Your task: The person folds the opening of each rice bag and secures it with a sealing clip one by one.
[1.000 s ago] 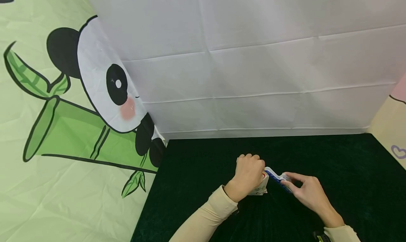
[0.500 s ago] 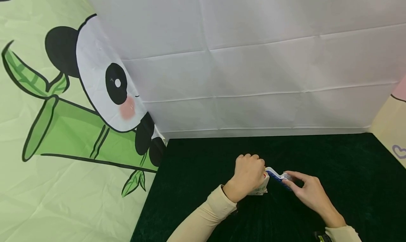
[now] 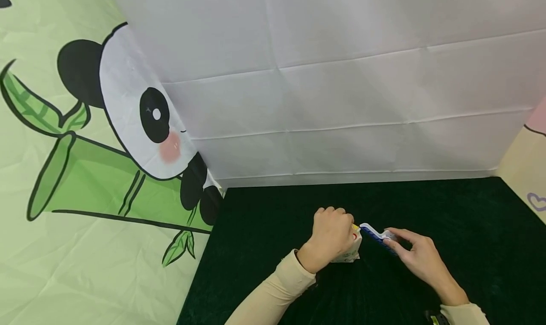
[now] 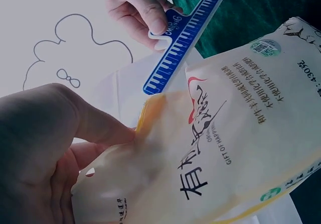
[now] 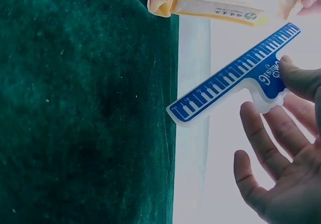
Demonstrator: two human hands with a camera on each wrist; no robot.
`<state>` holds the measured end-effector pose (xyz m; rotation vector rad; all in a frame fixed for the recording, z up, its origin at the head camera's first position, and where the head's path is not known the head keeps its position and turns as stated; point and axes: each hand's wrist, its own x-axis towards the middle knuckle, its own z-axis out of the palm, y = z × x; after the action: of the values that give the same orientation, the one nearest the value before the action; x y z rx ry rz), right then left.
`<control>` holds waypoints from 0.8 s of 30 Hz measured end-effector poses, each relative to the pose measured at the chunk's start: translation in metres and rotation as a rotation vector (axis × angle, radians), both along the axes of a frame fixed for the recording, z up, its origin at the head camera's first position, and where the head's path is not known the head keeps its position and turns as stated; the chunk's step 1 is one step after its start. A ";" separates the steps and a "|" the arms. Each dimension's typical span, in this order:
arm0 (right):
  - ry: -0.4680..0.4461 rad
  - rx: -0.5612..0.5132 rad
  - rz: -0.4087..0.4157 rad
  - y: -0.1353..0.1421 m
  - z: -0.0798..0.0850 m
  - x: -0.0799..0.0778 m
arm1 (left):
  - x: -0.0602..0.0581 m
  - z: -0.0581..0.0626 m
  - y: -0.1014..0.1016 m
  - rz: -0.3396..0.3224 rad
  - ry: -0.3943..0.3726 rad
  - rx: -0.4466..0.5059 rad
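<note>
My left hand grips the gathered top of a cream and yellow plastic food bag, printed with Chinese characters. In the left wrist view the thumb presses on the bag near its yellow-edged fold. To the right, my right hand pinches a blue and white page clip by its handle. Piano keys and the word "Music" are printed on that clip. Its long bar slants with one end close by the bag's yellow fold. The lower fingers of the right hand are spread away from the clip.
A dark green cloth covers the table under both hands. Behind it hangs a white curtain, with a green panda-printed sheet on the left and a cream and pink sheet on the right.
The clip and right hand have shifted slightly right, and the left hand slightly left. More of the bag's yellow top edge shows between them. Both hands keep their holds.
</note>
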<state>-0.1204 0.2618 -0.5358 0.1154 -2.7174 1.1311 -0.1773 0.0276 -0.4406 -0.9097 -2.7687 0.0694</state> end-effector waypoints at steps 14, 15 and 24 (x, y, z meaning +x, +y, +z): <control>0.111 0.011 0.033 0.004 0.003 0.001 | -0.002 -0.001 0.001 -0.004 0.039 -0.003; 0.117 0.023 0.022 0.004 0.003 0.001 | -0.002 -0.001 0.001 -0.003 0.038 -0.004; 0.100 0.125 -0.018 0.005 0.006 -0.004 | -0.004 -0.001 0.002 -0.008 0.046 -0.005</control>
<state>-0.1242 0.2672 -0.5301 0.1609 -2.6938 0.9240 -0.1809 0.0297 -0.4417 -0.9089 -2.7237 0.0941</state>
